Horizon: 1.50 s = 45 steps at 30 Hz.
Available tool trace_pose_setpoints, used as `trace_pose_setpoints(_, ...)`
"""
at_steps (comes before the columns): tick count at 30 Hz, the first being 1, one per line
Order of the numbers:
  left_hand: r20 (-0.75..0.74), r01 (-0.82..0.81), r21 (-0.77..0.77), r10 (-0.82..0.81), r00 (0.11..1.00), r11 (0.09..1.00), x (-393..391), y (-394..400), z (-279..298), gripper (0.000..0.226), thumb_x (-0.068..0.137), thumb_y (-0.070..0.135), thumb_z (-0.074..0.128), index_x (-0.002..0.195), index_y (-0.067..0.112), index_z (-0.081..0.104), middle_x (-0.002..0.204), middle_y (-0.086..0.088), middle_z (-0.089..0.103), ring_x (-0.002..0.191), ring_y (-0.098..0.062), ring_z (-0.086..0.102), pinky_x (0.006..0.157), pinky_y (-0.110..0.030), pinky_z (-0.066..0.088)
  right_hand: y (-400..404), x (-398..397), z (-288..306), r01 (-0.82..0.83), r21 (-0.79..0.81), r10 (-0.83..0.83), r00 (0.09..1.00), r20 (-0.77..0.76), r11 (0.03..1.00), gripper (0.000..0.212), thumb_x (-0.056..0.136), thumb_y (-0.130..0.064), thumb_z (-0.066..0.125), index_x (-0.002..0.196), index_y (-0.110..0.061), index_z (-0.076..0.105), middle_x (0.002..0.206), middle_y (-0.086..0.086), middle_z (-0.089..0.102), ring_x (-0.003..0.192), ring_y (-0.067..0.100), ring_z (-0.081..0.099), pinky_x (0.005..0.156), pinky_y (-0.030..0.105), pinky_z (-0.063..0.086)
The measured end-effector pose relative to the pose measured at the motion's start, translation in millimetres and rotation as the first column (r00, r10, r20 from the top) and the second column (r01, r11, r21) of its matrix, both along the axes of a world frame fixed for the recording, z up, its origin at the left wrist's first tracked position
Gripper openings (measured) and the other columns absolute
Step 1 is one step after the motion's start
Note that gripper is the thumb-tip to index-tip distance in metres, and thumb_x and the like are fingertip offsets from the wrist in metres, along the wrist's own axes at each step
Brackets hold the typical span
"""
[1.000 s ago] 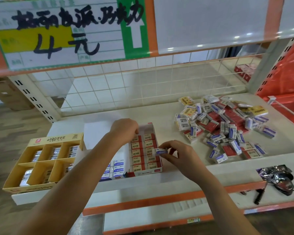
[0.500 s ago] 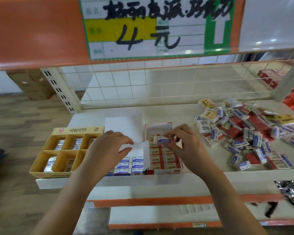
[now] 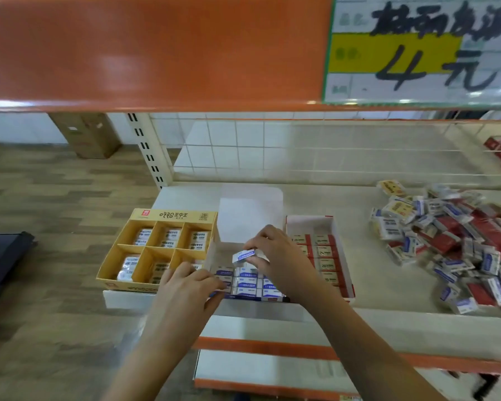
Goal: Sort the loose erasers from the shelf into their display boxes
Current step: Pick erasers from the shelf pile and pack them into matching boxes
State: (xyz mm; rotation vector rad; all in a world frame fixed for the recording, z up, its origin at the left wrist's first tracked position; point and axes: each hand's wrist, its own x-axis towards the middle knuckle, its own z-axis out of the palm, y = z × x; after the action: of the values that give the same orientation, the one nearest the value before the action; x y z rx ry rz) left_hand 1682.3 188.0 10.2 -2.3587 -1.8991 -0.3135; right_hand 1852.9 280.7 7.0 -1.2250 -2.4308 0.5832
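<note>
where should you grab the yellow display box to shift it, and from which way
Take the yellow display box by its outer side walls, coming from the front edge of the shelf. It overhangs the shelf's left end, and its tall back header blocks the rear.

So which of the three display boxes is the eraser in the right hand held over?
The middle box, white with blue-banded erasers. The right hand pinches a blue-banded eraser above it; the yellow box sits left, the red box right.

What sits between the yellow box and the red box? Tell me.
In the head view, the blue-eraser display box sits between the yellow box and the red box.
</note>
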Motion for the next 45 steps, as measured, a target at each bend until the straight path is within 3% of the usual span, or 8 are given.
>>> trace_pose_setpoints(9,0.098,-0.01,0.038,0.006,0.995,0.999,-11.6,-5.7,-16.3,0.024,0.053,0.032,0.089,0.071,0.034,0.073,0.072,0.02,0.068,0.064,-0.008,0.061,0.056,-0.024,0.049,-1.1,-35.7,-18.5,0.064,0.102,-0.077,0.989,0.126,0.993,0.026,0.098,-0.026,0.047,0.121,-0.018,0.056,0.115,-0.001,0.051,0.099,0.013,0.055,0.077,0.021,0.045)
trace_pose_setpoints(17,0.123,-0.009,-0.033,0.013,0.992,0.999,-12.8,-5.3,-17.4,0.031,0.046,0.037,0.091,0.07,0.037,0.072,0.072,0.024,0.065,0.065,-0.005,0.061,0.053,-0.021,0.05,1.0,-42.4,-25.2,0.071,0.022,-0.072,0.995,0.062,0.997,0.03,0.098,-0.024,0.047,0.125,-0.017,0.057,0.117,0.0,0.056,0.103,0.014,0.055,0.085,0.024,0.048)
trace_pose_setpoints(23,0.142,0.033,-0.074,-0.023,0.99,0.997,-15.2,-2.9,-15.6,0.033,0.044,0.037,0.092,0.069,0.038,0.071,0.07,0.025,0.064,0.061,-0.004,0.058,0.052,-0.017,0.039,0.7,-40.4,-31.5,0.064,-0.031,-0.061,0.996,0.067,0.998,0.029,0.098,-0.027,0.045,0.121,-0.019,0.061,0.116,-0.001,0.059,0.103,0.012,0.054,0.088,0.021,0.043)
trace_pose_setpoints(30,0.016,0.045,-0.154,-0.043,0.999,0.987,-17.0,4.3,-8.5,0.031,0.043,0.048,0.09,0.06,0.041,0.066,0.063,0.028,0.06,0.055,-0.005,0.055,0.046,-0.019,0.046,-0.8,-38.3,-25.2,0.021,-0.015,-0.02,0.997,0.071,1.0,0.029,0.098,-0.03,0.044,0.112,-0.017,0.067,0.106,0.001,0.062,0.095,0.011,0.054,0.087,0.026,0.046)
trace_pose_setpoints(33,0.019,0.058,-0.18,-0.055,0.998,0.982,-16.6,8.2,1.4,0.02,0.06,0.047,0.082,0.069,0.038,0.067,0.072,0.025,0.063,0.07,-0.005,0.059,0.06,-0.023,0.05,0.1,-34.9,-21.0,-0.025,-0.01,0.025,0.998,0.06,1.0,0.028,0.096,-0.029,0.048,0.11,-0.014,0.066,0.101,0.002,0.063,0.088,0.011,0.056,0.08,0.022,0.047)
trace_pose_setpoints(36,0.027,0.091,-0.165,-0.088,0.996,0.982,-13.2,21.2,17.2,0.025,0.094,0.046,0.045,0.112,0.037,0.06,0.114,0.023,0.056,0.11,-0.008,0.047,0.095,-0.026,0.036,6.2,-31.1,-13.1,-0.026,-0.011,0.027,0.998,0.055,1.0,0.026,0.094,-0.029,0.052,0.111,-0.015,0.066,0.098,0.001,0.065,0.084,0.011,0.06,0.076,0.022,0.05)
trace_pose_setpoints(41,0.036,0.147,-0.085,-0.145,0.989,0.985,2.4,60.1,38.3,0.031,0.099,0.041,0.035,0.123,0.036,0.054,0.128,0.017,0.053,0.118,-0.007,0.043,0.1,-0.022,0.034,19.1,-0.5,14.9,0.068,0.039,-0.073,0.988,0.133,0.997,0.032,0.097,-0.036,0.045,0.124,-0.023,0.057,0.126,-0.004,0.057,0.114,0.012,0.049,0.098,0.028,0.039)
trace_pose_setpoints(45,-0.006,0.233,-0.028,-0.233,0.973,0.972,27.0,104.4,45.5,0.031,0.098,0.039,0.037,0.119,0.033,0.059,0.123,0.013,0.059,0.112,-0.008,0.048,0.093,-0.022,0.037,31.9,34.6,26.9,0.196,0.094,-0.211,0.961,0.181,0.976,0.032,0.097,-0.033,0.045,0.126,-0.022,0.056,0.13,-0.002,0.053,0.12,0.016,0.046,0.103,0.034,0.038)
